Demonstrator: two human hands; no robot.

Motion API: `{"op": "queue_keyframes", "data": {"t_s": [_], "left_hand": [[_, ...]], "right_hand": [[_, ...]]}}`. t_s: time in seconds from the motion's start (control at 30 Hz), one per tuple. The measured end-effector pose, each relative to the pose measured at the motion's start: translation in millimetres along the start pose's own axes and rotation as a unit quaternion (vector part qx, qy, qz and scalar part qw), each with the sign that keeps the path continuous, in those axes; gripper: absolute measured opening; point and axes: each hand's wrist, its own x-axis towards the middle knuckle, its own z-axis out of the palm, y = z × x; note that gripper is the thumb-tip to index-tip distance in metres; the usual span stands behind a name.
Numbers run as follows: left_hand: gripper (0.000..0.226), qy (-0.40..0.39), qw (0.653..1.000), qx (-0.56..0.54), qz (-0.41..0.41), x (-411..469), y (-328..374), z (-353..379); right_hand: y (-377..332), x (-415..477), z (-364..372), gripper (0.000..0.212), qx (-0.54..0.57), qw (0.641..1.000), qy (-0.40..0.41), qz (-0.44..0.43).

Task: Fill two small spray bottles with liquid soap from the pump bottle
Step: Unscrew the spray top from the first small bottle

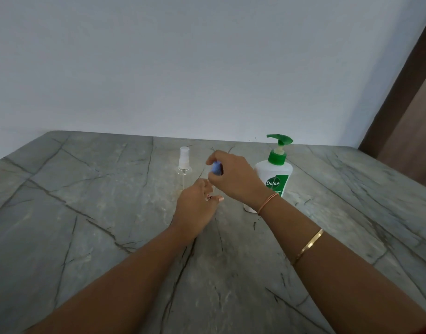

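Note:
A clear small spray bottle with a white cap stands upright on the grey stone counter. To its right, my left hand grips the body of a second small spray bottle, which the hand mostly hides. My right hand pinches that bottle's blue cap from above. Behind my right wrist stands the white pump bottle of liquid soap, with a green pump head and a Dettol label.
A pale wall runs along the counter's far edge. A brown door or panel rises at the right. I wear bangles on my right forearm.

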Motion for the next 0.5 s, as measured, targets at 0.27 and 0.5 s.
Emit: {"op": "queue_keyframes", "data": {"t_s": [0.27, 0.5], "left_hand": [[0.038, 0.003, 1.0, -0.006, 0.01, -1, 2, -3], [0.04, -0.01, 1.0, -0.028, 0.006, -3, 2, -4]], "right_hand": [[-5, 4, -1, 0.034, -0.092, 0.994, 0.001, 0.052], [-11, 5, -14, 0.05, 0.029, 0.989, -0.139, 0.04]]}}
